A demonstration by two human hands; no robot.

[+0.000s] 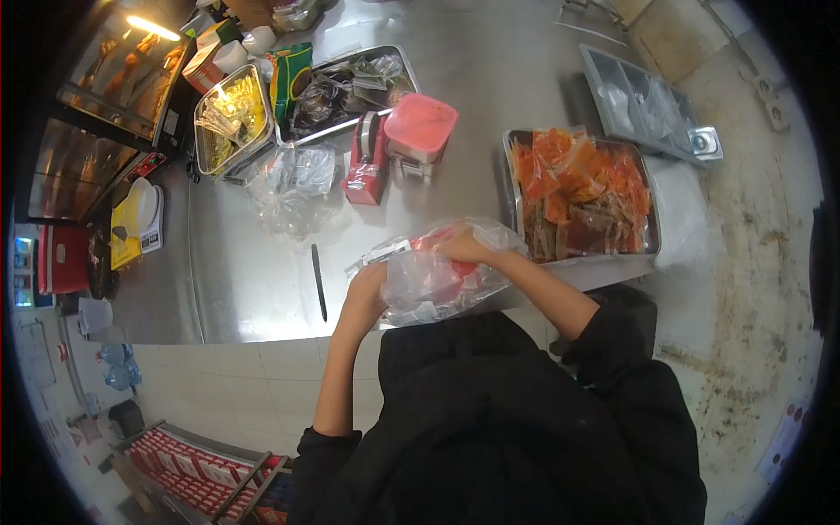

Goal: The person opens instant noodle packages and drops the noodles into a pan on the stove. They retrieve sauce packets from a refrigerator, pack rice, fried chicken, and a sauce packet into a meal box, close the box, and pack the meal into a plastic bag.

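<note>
A clear plastic bag (420,284) with something red and white inside lies at the front edge of the steel counter. My left hand (368,289) is closed on the bag's left side, its fingertips partly hidden by the plastic. At the bag's upper right, my right hand (465,246) reaches into or against the plastic beside the red contents; its fingers are partly covered, and what they hold is hidden. A black pen-like stick (318,282) lies left of the bag. Above the hands stand a red tape dispenser (366,162) and a tub with a red lid (421,122).
Right of the bag sits a metal tray (654,229) of orange and brown packets. Behind it is a grey divided bin (643,105). Crumpled clear bags (284,192), a tray of yellow packets (229,122) and a yellow scale (131,219) are at the left.
</note>
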